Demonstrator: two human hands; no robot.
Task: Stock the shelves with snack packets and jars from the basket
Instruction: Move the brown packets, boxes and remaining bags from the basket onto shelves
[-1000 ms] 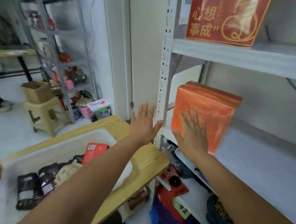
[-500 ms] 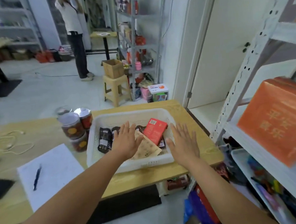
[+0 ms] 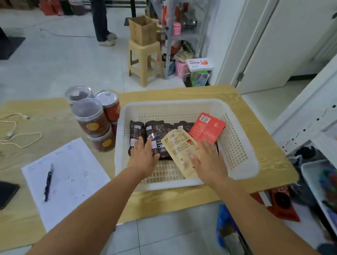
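No wording is legible in this view. The tan pouch (image 3: 181, 152) carries a barcode near its top edge and blocks of small dark print with a red mark, none of it readable. The red packet (image 3: 207, 127) bears a white barcode sticker and fine white print, likewise unreadable. The dark packets (image 3: 153, 128) show white labels, blurred. The jars (image 3: 90, 118) carry round yellow stickers with no discernible characters. The white box (image 3: 199, 64) by the far shelving has orange-red lettering and a logo — too smeared to identify. The sheet of paper (image 3: 69, 178) shows faint printed lines only.
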